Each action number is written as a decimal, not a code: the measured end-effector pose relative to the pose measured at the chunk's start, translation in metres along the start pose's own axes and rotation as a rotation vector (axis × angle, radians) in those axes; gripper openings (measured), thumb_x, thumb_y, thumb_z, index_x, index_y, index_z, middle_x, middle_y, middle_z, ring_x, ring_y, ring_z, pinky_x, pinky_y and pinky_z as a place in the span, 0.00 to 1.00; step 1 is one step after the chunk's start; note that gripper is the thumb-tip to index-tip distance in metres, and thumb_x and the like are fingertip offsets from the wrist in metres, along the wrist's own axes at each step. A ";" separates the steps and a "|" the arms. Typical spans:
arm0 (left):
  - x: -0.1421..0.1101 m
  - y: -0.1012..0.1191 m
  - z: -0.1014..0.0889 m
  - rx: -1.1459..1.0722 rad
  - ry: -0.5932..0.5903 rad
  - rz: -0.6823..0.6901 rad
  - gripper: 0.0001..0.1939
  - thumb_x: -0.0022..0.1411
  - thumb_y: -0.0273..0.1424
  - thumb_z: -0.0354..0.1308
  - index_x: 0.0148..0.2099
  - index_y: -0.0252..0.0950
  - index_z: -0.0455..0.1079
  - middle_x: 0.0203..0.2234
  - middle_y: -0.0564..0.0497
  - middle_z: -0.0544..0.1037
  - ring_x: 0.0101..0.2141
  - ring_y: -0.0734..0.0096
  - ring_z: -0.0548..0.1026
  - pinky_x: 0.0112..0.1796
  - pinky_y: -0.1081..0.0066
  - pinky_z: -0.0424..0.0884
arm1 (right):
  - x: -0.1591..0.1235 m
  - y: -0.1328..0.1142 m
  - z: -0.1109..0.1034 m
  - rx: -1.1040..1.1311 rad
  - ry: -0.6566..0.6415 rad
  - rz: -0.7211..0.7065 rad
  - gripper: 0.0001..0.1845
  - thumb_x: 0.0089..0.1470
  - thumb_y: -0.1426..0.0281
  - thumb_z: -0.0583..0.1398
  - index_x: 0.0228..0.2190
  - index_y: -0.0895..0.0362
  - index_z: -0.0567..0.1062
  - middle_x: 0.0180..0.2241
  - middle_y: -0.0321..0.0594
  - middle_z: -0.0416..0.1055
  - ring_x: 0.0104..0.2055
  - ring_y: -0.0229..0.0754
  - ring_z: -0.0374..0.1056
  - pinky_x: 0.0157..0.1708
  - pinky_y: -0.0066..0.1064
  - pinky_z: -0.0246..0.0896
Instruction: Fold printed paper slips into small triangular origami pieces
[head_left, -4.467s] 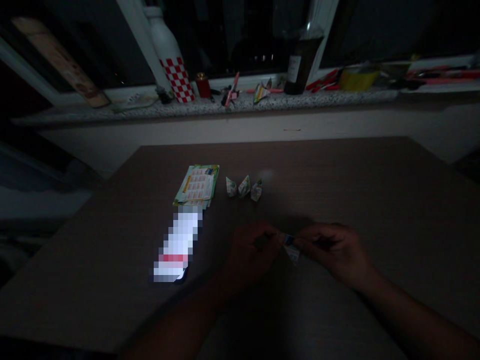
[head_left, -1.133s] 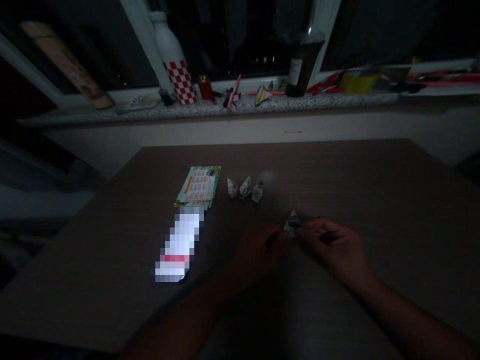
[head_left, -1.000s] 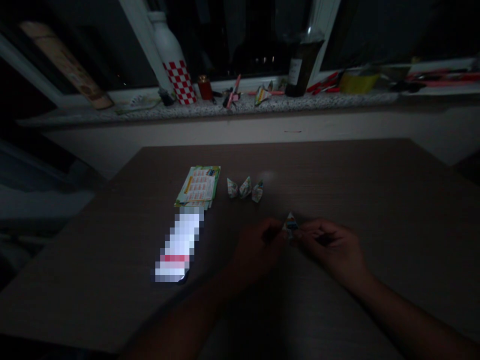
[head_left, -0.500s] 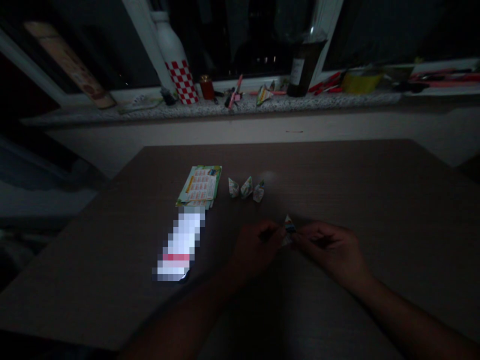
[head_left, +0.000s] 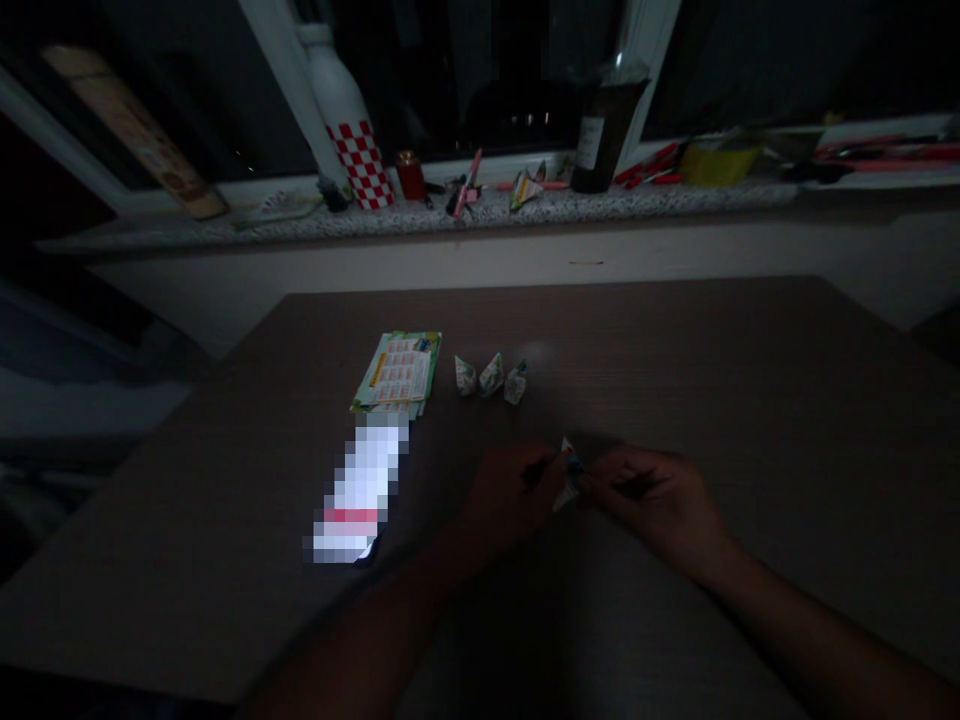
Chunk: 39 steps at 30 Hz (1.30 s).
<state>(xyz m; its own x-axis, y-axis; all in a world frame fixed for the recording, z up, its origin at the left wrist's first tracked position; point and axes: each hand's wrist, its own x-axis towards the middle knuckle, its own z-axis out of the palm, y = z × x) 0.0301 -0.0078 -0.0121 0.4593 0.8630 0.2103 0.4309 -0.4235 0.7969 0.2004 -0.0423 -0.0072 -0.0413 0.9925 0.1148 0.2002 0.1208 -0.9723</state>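
1. Your room was dim. The brown wood-grain desk [head_left: 712, 380] stood before a pale wall [head_left: 480, 265], below a speckled grey stone windowsill [head_left: 420, 224] and a white-framed window [head_left: 649, 60] with dark panes.
2. Between the fingers of your left hand [head_left: 510, 495] and right hand [head_left: 667, 505], you pinched a small, pointed piece of folded printed paper [head_left: 571, 464] over the desk, both hands grasping it.
3. Beyond your left hand, three small folded patterned-paper shapes [head_left: 491, 375] stood in a row, just beside a stack of green-and-white rectangular printed cards [head_left: 397, 372].
4. At the stack's near end lay a dark-edged phone [head_left: 360, 490], its bright screen blurred into blocks with a red band.
5. The top card bore orange-red blocks of print and a yellow strip, too small to read.
6. On the sill, a dark bottle [head_left: 604, 130] wore a pale label with illegible print; a white bottle [head_left: 360, 160] had red checks.
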 end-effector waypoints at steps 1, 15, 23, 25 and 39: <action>0.000 0.000 0.001 0.051 0.016 0.058 0.16 0.63 0.33 0.48 0.24 0.33 0.65 0.17 0.56 0.64 0.20 0.79 0.61 0.23 0.76 0.55 | 0.000 0.000 0.000 0.007 -0.007 0.000 0.04 0.46 0.70 0.64 0.23 0.57 0.77 0.20 0.37 0.77 0.21 0.35 0.71 0.21 0.22 0.65; 0.004 0.002 0.001 0.048 0.045 0.030 0.15 0.59 0.30 0.49 0.21 0.34 0.58 0.16 0.58 0.59 0.19 0.80 0.58 0.23 0.75 0.50 | -0.002 0.000 -0.001 -0.013 -0.112 -0.031 0.05 0.47 0.70 0.63 0.23 0.58 0.75 0.21 0.38 0.75 0.22 0.36 0.70 0.22 0.23 0.63; 0.005 0.002 0.002 0.011 0.031 -0.039 0.15 0.59 0.31 0.49 0.20 0.34 0.58 0.15 0.58 0.59 0.18 0.80 0.59 0.22 0.75 0.51 | -0.002 0.001 -0.001 -0.042 -0.130 -0.025 0.06 0.49 0.70 0.63 0.23 0.58 0.75 0.21 0.37 0.75 0.22 0.36 0.70 0.22 0.23 0.64; 0.005 0.003 0.002 0.031 0.029 -0.023 0.14 0.58 0.30 0.49 0.21 0.34 0.59 0.15 0.58 0.60 0.19 0.80 0.60 0.22 0.75 0.51 | -0.002 0.002 -0.001 -0.045 -0.127 -0.026 0.06 0.48 0.69 0.63 0.23 0.58 0.75 0.20 0.37 0.75 0.22 0.36 0.70 0.22 0.23 0.64; -0.001 0.002 0.009 0.366 0.007 0.323 0.14 0.67 0.31 0.43 0.30 0.34 0.64 0.21 0.52 0.68 0.22 0.74 0.64 0.25 0.71 0.54 | 0.003 0.000 -0.004 0.093 -0.051 0.120 0.13 0.43 0.62 0.67 0.20 0.58 0.75 0.19 0.38 0.75 0.22 0.37 0.69 0.23 0.25 0.64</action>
<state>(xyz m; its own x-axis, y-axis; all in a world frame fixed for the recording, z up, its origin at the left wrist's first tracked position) 0.0377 -0.0120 -0.0159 0.6098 0.6726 0.4192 0.5127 -0.7381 0.4385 0.2046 -0.0395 -0.0064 -0.0731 0.9973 -0.0115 0.1148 -0.0030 -0.9934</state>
